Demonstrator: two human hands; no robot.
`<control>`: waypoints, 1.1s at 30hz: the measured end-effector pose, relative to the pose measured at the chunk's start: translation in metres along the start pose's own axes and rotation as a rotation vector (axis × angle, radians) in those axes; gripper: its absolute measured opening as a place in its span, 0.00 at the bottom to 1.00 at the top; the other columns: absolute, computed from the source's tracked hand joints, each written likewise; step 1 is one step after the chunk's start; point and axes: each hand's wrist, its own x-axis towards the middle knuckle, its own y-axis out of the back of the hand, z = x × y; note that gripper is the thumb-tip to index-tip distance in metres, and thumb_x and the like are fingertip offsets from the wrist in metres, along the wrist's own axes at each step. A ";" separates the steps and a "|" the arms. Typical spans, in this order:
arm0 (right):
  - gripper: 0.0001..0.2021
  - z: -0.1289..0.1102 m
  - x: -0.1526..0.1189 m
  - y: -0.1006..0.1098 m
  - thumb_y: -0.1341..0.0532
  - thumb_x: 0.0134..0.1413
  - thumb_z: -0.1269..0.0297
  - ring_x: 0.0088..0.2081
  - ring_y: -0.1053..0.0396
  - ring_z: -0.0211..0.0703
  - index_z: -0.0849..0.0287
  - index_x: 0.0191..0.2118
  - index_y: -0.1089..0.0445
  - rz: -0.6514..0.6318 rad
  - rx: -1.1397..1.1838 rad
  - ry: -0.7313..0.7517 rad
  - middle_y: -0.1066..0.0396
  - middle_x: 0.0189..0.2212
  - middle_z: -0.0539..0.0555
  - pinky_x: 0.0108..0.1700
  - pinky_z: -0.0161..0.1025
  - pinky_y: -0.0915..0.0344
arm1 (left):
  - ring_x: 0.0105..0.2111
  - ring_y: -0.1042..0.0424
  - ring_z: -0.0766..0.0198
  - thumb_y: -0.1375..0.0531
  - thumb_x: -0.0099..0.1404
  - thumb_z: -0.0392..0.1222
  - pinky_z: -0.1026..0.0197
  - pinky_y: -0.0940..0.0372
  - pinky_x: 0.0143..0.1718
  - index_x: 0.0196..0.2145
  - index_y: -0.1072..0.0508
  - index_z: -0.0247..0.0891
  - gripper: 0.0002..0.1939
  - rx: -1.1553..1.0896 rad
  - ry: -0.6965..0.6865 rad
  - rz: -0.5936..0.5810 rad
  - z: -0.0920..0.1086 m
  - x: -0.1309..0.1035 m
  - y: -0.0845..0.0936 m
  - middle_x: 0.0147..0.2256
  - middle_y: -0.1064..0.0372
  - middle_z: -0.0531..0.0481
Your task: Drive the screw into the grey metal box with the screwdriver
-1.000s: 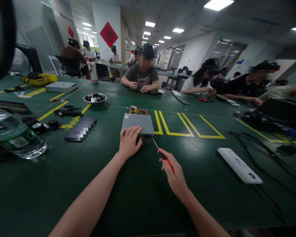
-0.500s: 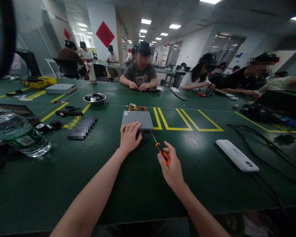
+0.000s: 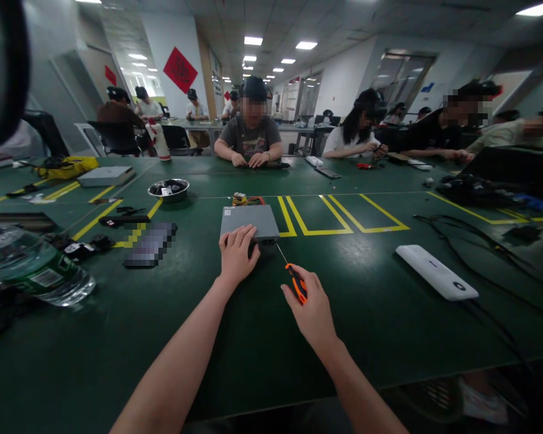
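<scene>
A grey metal box, a computer power supply [image 3: 253,220], lies flat on the green table, its bundle of coloured wires [image 3: 248,199] at the far side. My left hand [image 3: 238,256] grips its near left part, fingers over the top and thumb along the front side. My right hand [image 3: 311,304] holds a screwdriver [image 3: 297,284] with an orange and black handle. Its thin shaft slants up to the front right corner of the power supply, by a dark socket. Whether the tip sits in a screw is too small to tell.
Left on the green table [image 3: 262,355] are a water bottle [image 3: 36,265], a phone [image 3: 150,245] and a metal bowl [image 3: 168,191] of small parts. A white power bank-like device [image 3: 435,272] and black cables [image 3: 484,259] lie right. A person [image 3: 250,129] sits opposite.
My right fingers have shifted along the screwdriver handle, the index finger now further forward on it. My left hand and the power supply stay together. The view has tilted slightly.
</scene>
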 end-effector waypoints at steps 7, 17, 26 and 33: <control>0.17 0.008 0.001 0.002 0.58 0.62 0.55 0.18 0.41 0.35 0.59 0.47 0.41 -0.079 0.268 -0.282 0.34 0.23 0.48 0.18 0.33 0.45 | 0.53 0.40 0.54 0.47 0.61 0.40 0.48 0.53 0.53 0.54 0.38 0.46 0.21 -0.014 0.009 0.035 0.000 0.001 -0.004 0.52 0.36 0.48; 0.15 -0.002 -0.001 -0.003 0.46 0.55 0.62 0.39 0.33 0.43 0.56 0.49 0.39 0.034 0.040 -0.012 0.35 0.40 0.56 0.39 0.41 0.34 | 0.53 0.40 0.55 0.48 0.63 0.42 0.49 0.53 0.52 0.53 0.38 0.45 0.19 0.004 0.005 0.030 0.000 0.001 -0.003 0.53 0.37 0.48; 0.15 -0.002 0.007 0.008 0.54 0.60 0.58 0.21 0.37 0.36 0.61 0.47 0.40 -0.177 0.074 -0.120 0.32 0.26 0.51 0.21 0.33 0.42 | 0.53 0.40 0.57 0.49 0.64 0.42 0.50 0.53 0.52 0.52 0.38 0.44 0.18 0.014 0.011 0.028 -0.001 0.001 -0.004 0.53 0.37 0.49; 0.15 0.007 0.021 0.021 0.50 0.57 0.71 0.29 0.34 0.38 0.65 0.48 0.35 -0.179 -0.570 0.608 0.33 0.34 0.58 0.27 0.33 0.37 | 0.53 0.40 0.57 0.47 0.63 0.41 0.50 0.53 0.53 0.52 0.37 0.45 0.18 0.032 0.006 0.031 -0.001 0.001 -0.005 0.52 0.36 0.50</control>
